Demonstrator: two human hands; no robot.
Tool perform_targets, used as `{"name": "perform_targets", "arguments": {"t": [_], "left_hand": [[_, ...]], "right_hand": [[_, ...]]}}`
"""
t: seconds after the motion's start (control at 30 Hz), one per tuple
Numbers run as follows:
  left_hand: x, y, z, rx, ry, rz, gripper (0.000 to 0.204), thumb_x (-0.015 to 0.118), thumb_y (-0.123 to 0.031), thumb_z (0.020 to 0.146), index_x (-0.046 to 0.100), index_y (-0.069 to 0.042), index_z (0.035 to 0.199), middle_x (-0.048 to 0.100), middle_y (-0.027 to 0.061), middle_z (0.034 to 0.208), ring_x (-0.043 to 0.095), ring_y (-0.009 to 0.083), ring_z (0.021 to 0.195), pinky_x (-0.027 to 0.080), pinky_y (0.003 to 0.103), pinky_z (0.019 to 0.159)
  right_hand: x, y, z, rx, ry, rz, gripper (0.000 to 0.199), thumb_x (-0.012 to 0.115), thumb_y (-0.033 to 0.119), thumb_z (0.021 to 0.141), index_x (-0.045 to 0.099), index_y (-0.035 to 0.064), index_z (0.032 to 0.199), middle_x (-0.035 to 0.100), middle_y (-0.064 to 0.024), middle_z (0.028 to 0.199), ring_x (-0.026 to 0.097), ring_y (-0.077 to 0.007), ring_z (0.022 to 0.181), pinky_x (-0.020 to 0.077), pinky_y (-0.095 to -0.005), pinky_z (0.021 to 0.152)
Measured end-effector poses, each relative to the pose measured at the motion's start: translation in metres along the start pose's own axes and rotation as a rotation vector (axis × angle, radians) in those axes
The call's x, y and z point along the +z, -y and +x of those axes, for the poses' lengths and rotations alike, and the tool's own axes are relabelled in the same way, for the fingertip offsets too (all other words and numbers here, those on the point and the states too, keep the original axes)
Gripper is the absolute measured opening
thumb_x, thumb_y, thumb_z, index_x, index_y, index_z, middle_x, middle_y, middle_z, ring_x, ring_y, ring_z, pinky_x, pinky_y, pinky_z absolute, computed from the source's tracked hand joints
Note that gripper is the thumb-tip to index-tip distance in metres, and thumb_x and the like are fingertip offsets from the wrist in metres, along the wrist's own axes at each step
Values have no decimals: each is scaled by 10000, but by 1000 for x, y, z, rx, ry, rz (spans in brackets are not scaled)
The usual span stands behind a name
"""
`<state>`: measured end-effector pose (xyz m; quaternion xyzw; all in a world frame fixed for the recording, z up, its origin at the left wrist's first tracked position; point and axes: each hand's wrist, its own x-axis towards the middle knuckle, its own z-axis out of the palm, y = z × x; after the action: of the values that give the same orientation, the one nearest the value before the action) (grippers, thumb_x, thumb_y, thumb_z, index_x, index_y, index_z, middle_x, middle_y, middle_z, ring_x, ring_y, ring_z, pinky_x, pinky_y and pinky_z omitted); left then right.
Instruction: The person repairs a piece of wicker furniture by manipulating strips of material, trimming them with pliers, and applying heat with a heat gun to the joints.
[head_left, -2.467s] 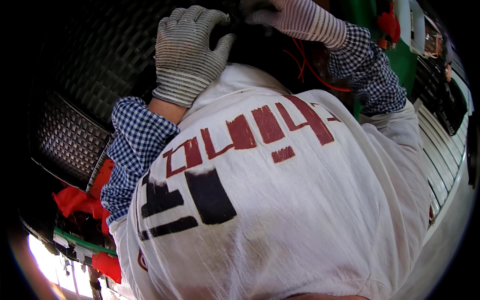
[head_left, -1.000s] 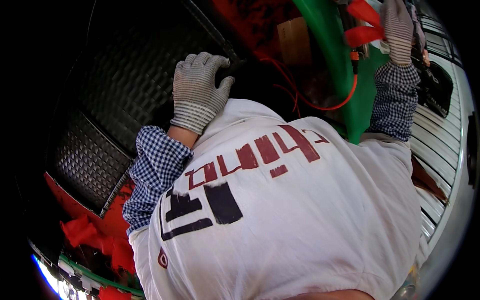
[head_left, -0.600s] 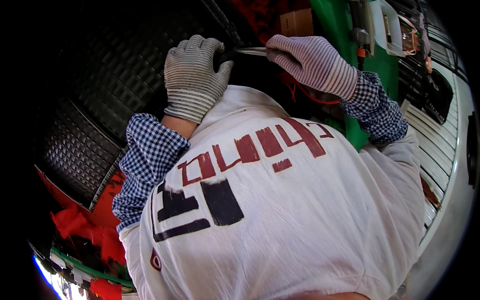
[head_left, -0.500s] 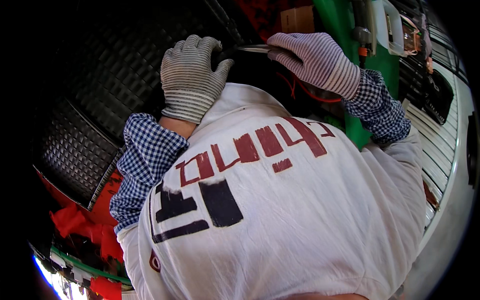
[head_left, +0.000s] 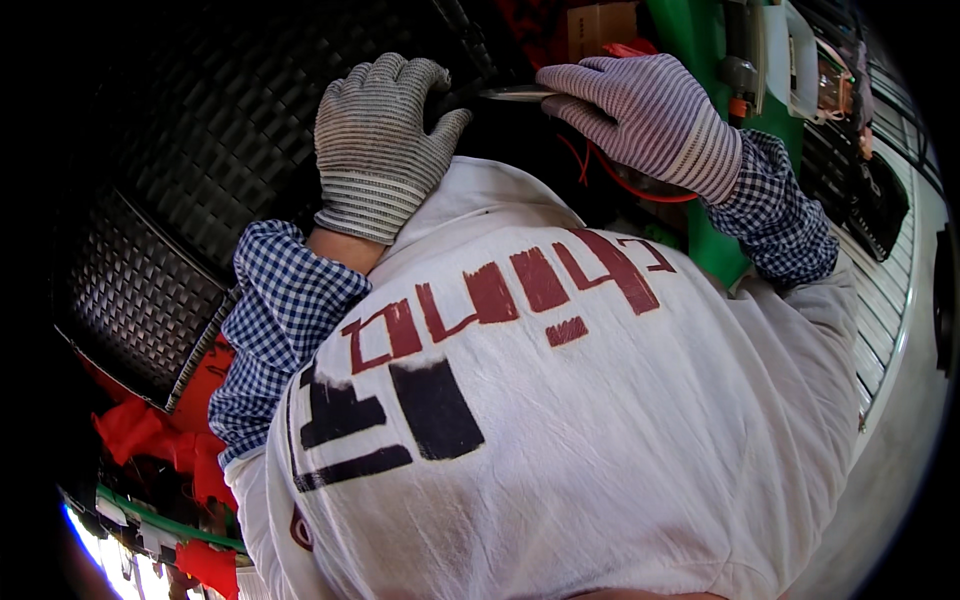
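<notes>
Head view looks down over a white apron with painted red and black marks (head_left: 520,400), both gloved hands working above its top edge. Left hand (head_left: 380,140) lies flat, fingers spread, pressing on the black woven-textured material (head_left: 180,200), holding nothing. Right hand (head_left: 640,115) pinches a thin metal blade-like tool (head_left: 515,94), its tip pointing toward the left thumb; what the tip meets is hidden in shadow. Good practice, I judge: keep the left palm bearing down firmly, thumb clear of the tip, and guide the tool slowly. A red wire (head_left: 620,180) loops under the right wrist; a green frame (head_left: 700,60) stands behind.
</notes>
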<state>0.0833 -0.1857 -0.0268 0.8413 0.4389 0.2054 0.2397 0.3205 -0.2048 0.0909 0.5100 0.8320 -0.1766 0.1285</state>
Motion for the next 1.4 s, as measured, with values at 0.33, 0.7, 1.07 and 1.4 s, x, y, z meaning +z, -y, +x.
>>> {"name": "perform_targets", "arguments": {"t": [0.33,0.7,1.07,1.4], "left_hand": [[4,3,-2,-18,-23,14,415,820,-389,809,717,-105,1092,699,89,1038,663,277,978,514,442,924],[10,11,-3,15,-43,-21,392,837,-370,793,707,-111,1059,707,79,990,670,278,947,519,438,918],[8,9,-4,22,-45,-25,389,880,-314,751,717,-107,1037,725,74,967,705,265,898,574,395,849],[8,12,2,30,-57,-6,371,876,-321,758,711,-112,1017,722,66,968,705,265,899,570,391,860]], "right_hand": [[7,-2,4,-18,8,-46,372,630,372,998,708,93,1232,751,-106,920,728,-257,738,610,-346,711],[21,-6,10,-7,53,42,368,589,354,1025,679,107,1284,742,-107,899,706,-234,707,590,-330,684],[14,-4,28,-71,185,-23,346,605,337,1019,690,99,1257,752,-118,908,726,-238,737,599,-336,696],[-18,-17,43,-146,233,134,262,625,285,992,687,35,1037,678,-155,725,662,-303,614,529,-396,560]]}}
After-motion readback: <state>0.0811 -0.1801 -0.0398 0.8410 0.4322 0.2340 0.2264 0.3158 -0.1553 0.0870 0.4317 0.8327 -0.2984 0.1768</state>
